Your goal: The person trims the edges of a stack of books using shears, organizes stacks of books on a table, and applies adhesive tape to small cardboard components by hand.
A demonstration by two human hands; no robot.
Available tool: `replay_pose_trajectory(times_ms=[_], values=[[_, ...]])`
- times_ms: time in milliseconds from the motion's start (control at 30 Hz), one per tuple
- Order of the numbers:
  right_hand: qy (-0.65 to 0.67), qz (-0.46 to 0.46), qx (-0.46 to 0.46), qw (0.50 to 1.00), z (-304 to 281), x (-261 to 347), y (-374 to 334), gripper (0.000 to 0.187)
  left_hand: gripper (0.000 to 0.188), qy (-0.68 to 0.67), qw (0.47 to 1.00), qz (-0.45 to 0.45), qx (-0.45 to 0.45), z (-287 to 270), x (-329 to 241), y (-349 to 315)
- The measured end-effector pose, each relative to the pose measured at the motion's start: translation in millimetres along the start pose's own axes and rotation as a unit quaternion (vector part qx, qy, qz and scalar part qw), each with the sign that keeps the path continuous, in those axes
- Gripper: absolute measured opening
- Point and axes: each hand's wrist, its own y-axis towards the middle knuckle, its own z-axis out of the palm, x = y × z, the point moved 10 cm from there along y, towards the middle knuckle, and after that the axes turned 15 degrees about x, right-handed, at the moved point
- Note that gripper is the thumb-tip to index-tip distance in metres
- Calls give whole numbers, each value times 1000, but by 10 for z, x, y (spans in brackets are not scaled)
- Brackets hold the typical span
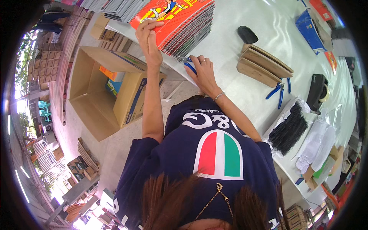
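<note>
Under right hand (204,73), half-hidden blue pliers (189,66)

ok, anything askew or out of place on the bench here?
One thing: the stack of spiral notebooks overhangs the table edge at a slant, steadied by the left hand while the right hand works blue-handled pliers at the coils. A second pair of blue pliers lies loose. No spills or damage visible.
</note>
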Motion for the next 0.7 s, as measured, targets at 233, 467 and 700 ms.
replay_pose_trajectory(times_ms=[233, 467, 700], values=[[-29, -22, -30, 999, -26, 50, 27, 41, 32, -13, 1000, -5, -2, 9, -16, 2], [159, 5, 68, 985, 294, -151, 120, 37, 32, -11, 1000, -7, -3, 18, -22, 18], [169, 13, 53, 984, 251, -133, 26, 39, 32, -16, 1000, 0, -8, 4, 3, 4]])
